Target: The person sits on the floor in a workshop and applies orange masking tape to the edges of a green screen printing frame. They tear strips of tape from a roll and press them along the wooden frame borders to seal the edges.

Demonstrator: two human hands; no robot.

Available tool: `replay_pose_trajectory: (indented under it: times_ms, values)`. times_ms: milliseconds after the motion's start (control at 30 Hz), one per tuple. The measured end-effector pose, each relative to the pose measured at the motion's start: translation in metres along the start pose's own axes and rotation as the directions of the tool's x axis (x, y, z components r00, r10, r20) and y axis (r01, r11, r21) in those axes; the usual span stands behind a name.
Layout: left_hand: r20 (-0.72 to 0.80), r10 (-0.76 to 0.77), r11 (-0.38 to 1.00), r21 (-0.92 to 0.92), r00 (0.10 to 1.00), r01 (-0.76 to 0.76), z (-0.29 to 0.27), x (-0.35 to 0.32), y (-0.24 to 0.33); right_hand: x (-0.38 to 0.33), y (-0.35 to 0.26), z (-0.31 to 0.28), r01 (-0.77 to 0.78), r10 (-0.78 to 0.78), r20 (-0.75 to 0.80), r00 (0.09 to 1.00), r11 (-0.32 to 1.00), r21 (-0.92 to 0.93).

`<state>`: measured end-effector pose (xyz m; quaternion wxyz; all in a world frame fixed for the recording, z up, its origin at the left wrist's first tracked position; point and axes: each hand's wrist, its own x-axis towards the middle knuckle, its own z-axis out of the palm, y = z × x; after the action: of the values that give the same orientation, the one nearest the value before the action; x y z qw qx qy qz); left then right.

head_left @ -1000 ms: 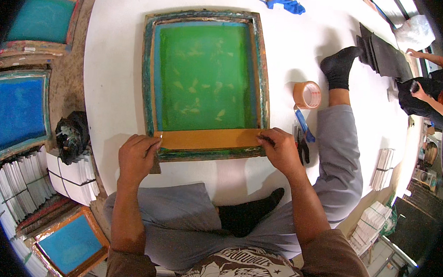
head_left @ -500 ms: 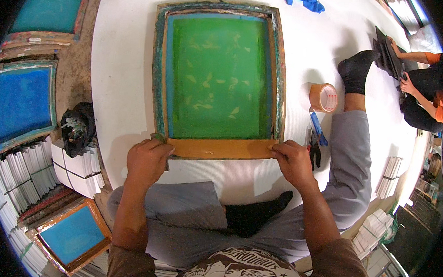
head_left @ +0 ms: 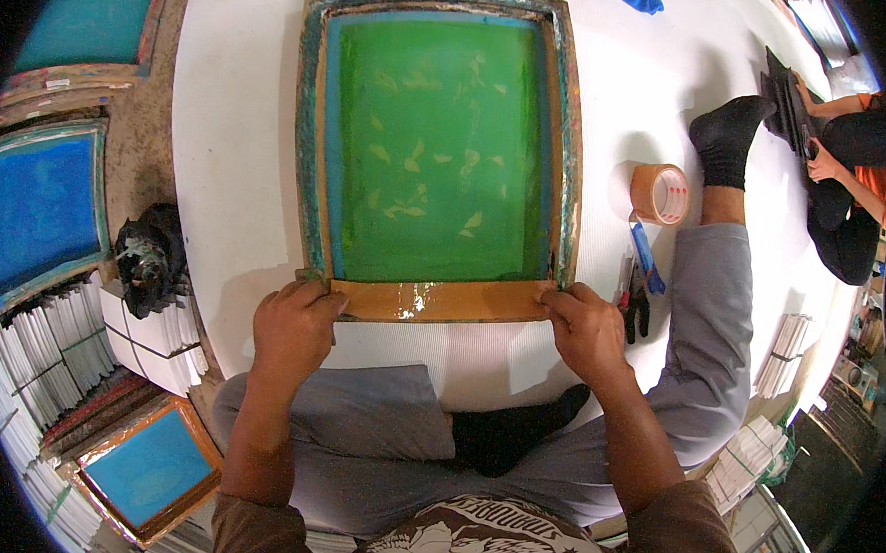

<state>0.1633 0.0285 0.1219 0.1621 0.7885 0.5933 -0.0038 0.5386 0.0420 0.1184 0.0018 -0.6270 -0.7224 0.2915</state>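
In front of me a screen printing frame [head_left: 569, 153] with green mesh [head_left: 429, 156] lies on a white ribbed sheet. Pale leaf-like shapes mark the mesh. A strip of brown packing tape [head_left: 452, 302] stretches across the frame's near side. My left hand [head_left: 295, 324] pinches the tape's left end at the frame's near left corner. At the opposite corner, my right hand [head_left: 587, 329] pinches the right end. Both hands have their fingers closed. A roll of brown tape [head_left: 660, 194] stands right of the frame, close to scissors with blue handles [head_left: 647, 259].
A tool with black handles [head_left: 634, 312] lies beside my outstretched leg [head_left: 712, 311]. Other frames, one with blue mesh [head_left: 44, 206], stand at left near bundled white sheets [head_left: 154, 337]. At far right, another person's hands [head_left: 823, 161] hold a dark flat piece [head_left: 785, 104].
The view has shifted slightly, and a bright glare now shows on the tape strip. Both hands keep their pinch on its ends.
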Motion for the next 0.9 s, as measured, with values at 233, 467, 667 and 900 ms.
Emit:
replay_pose_trajectory:
  times_ms: [233,467,667,900]
  values:
    - [-0.011,-0.03,0.999,0.038,0.999,0.031,0.001,-0.007,0.004,0.014,-0.003,-0.005,0.057,-0.056,0.028,0.998,0.998,-0.015]
    - [0.055,-0.027,0.994,0.103,0.998,0.022,0.001,0.001,0.01,0.011,-0.012,-0.008,-0.003,0.004,0.028,1.0,0.998,-0.066]
    - [0.117,-0.037,0.991,0.133,0.992,0.021,-0.002,0.0,0.005,0.01,-0.012,-0.003,0.015,-0.013,0.022,1.0,0.996,-0.094]
    - [0.154,0.047,0.988,0.135,0.987,-0.068,-0.01,0.008,0.0,0.009,-0.013,0.003,0.039,-0.033,0.039,0.999,0.987,-0.154]
